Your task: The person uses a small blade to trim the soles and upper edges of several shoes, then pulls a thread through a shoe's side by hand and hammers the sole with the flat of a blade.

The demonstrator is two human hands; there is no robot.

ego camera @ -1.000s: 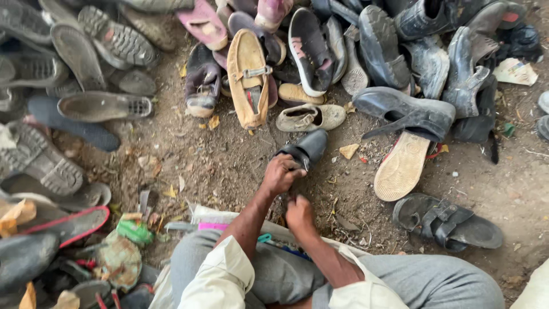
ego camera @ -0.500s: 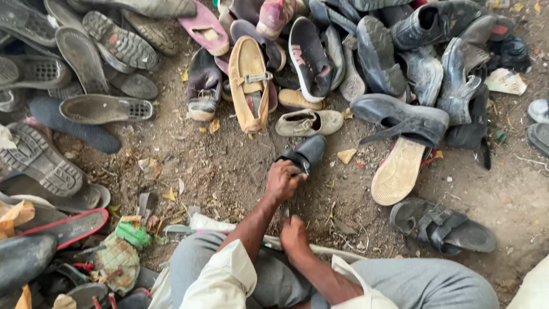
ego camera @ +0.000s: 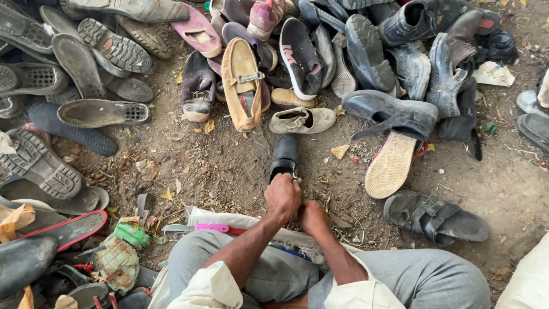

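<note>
While the black shoe (ego camera: 285, 155) lies toe-away on bare dirt before the knees, the left hand (ego camera: 282, 196) clenches its heel end and the right hand (ego camera: 313, 217), curled shut beside it, seems to work there; what it grips is hidden. The next move likely needs a steady hold. Worn shoes (ego camera: 320, 63) are heaped beyond.

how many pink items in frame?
3: a pink sole top centre-left, a pink sneaker at the top edge, and a pink-handled tool on the cloth by the left hand. The heap may hide more.
</note>
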